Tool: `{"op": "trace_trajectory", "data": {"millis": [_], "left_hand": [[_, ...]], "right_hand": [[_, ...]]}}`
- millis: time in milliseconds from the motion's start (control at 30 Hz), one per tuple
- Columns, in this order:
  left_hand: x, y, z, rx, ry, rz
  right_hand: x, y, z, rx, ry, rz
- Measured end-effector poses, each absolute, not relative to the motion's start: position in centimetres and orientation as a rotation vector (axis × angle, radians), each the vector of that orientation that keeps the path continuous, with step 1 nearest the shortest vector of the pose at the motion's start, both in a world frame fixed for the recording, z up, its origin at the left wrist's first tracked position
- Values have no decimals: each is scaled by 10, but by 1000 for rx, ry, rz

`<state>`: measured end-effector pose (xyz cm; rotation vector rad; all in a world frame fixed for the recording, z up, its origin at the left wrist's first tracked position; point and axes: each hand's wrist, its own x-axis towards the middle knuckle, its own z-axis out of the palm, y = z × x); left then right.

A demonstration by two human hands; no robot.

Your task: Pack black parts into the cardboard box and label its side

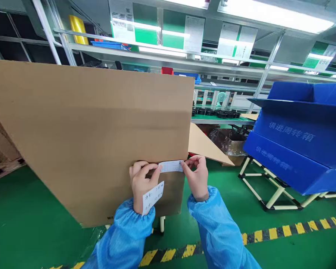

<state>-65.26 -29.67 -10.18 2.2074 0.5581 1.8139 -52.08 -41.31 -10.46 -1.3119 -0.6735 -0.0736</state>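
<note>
A small white printed label (pixel 171 166) is stretched level between my two hands, against the lower right side of a large brown cardboard box (pixel 100 123). My left hand (pixel 144 179) pinches the label's left end, and my right hand (pixel 196 175) pinches its right end. Whether the label's back touches the cardboard, I cannot tell. A second white label (pixel 153 197) with printed characters clings to the back of my left hand and wrist. Blue sleeves cover both forearms.
To the right, a blue corrugated box (pixel 291 138) with open flaps rests on a pipe stand (pixel 274 190). A cardboard flap (pixel 205 145) juts out beside the brown box. Behind are metal shelves (pixel 221 121). Yellow-black tape (pixel 268 234) crosses the green floor.
</note>
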Motion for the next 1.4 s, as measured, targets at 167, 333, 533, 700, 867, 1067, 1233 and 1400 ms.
{"op": "trace_trajectory", "data": {"millis": [167,333,533,700,867,1067,1233,1400], "left_hand": [[-650,-295,-104,2185,569,1867],[-647,-295,-105,2179,592,1904],[-641,-297,-109,2172,622,1939],[-641,-288,-117,2120,641,1918],[-654,-275,-123,1838,786,1839],[-665,-289,-139,1791,705,1674],[-659,-302,-155,1761,622,1550],[-660,-300,-163,1744,604,1539]], "right_hand": [[-523,-412,-103,-1326,-662,-89],[-524,-410,-103,-1349,-648,-117],[-528,-409,-101,-1394,-637,-186],[-520,-405,-109,-1453,-636,-294],[-502,-415,-126,-1517,-476,-507],[-554,-433,-148,-1432,-829,-61],[-587,-426,-161,-1111,-832,675],[-583,-431,-165,-991,-670,877]]}}
